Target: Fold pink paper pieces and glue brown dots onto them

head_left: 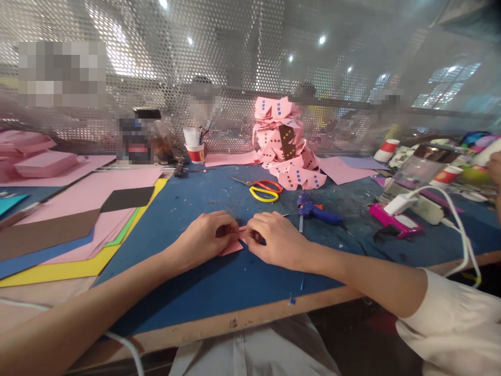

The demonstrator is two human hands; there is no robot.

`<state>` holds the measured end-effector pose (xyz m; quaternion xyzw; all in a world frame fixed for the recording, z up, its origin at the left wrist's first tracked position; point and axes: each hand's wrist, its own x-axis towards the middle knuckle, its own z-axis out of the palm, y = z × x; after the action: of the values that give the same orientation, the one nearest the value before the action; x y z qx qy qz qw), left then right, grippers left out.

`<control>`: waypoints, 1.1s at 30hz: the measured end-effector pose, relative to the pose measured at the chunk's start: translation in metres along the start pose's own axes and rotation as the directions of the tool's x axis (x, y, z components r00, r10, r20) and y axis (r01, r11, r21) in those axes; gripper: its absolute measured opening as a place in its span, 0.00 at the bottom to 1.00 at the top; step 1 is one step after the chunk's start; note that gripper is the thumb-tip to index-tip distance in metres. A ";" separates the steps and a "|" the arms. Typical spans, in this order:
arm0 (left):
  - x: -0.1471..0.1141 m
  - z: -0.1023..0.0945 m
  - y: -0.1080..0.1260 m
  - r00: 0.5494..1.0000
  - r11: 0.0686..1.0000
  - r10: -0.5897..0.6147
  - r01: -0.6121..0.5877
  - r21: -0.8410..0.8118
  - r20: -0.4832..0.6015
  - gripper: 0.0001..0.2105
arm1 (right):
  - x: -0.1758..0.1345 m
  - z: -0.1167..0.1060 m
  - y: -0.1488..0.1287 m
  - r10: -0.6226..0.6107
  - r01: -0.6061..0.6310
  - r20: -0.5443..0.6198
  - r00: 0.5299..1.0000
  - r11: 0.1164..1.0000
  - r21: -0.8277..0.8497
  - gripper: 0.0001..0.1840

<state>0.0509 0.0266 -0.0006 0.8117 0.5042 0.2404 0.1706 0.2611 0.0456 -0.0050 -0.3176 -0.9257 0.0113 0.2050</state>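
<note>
Near the front middle of the table, my left hand (211, 232) is closed on a small piece of pink paper (234, 248). My right hand (274, 237) pinches the same piece from the other side, its fingers curled close to the left ones. Much of the paper is hidden under the fingers. Just beyond my hands lie scissors (264, 196) with one red and one yellow handle loop. A blue glue gun (319, 210) rests on the table right of them, its cord trailing to the right.
A stack of decorated pink paper pieces (289, 141) stands at the back. Coloured sheets (78, 261) cover the left side. A paper cup with tools (194, 152) stands behind. To the right are a pink power strip (395, 222), white cables (465, 240) and a clear jar (418, 172).
</note>
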 end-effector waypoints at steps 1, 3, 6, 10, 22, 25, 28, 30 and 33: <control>0.000 0.000 0.000 1.000 1.000 -0.003 0.003 0.000 0.002 0.06 | 0.000 0.000 0.000 -0.001 0.001 0.001 1.000 1.000 0.002 0.10; 0.001 0.001 -0.001 1.000 1.000 -0.017 0.017 -0.003 0.010 0.07 | 0.000 0.000 0.000 -0.002 0.002 0.000 1.000 1.000 0.008 0.10; 0.001 0.000 0.000 0.999 0.999 -0.034 0.034 -0.008 0.012 0.07 | 0.000 0.000 -0.001 0.001 -0.001 -0.007 1.000 1.000 0.029 0.11; 0.000 0.000 0.000 0.999 0.999 -0.040 0.040 -0.017 0.018 0.06 | 0.000 0.000 0.000 0.012 -0.010 -0.017 1.000 0.996 0.084 0.10; 0.000 0.001 -0.001 0.998 0.998 -0.060 0.060 -0.007 0.013 0.05 | 0.002 0.002 0.001 0.023 -0.023 0.006 1.000 0.997 0.080 0.11; 0.000 0.001 -0.001 0.998 0.998 -0.067 0.067 -0.006 0.011 0.05 | 0.002 0.001 0.001 0.019 -0.020 0.017 1.000 0.996 0.082 0.10; 0.000 0.001 0.000 0.997 0.998 -0.071 0.071 -0.004 0.010 0.04 | 0.002 0.001 0.001 0.017 -0.018 0.021 1.000 0.997 0.078 0.09; 0.001 0.002 0.000 0.998 0.998 -0.066 0.066 0.000 0.006 0.04 | 0.002 0.001 0.001 0.016 -0.018 0.023 1.000 0.997 0.074 0.09; 0.001 0.002 -0.001 0.998 0.998 -0.069 0.069 0.007 0.001 0.04 | 0.002 0.001 0.000 0.018 -0.019 0.029 0.999 0.998 0.067 0.08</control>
<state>0.0522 0.0281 -0.0025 0.7946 0.5325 0.2321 0.1766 0.2597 0.0472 -0.0051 -0.3189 -0.9247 0.0490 0.2022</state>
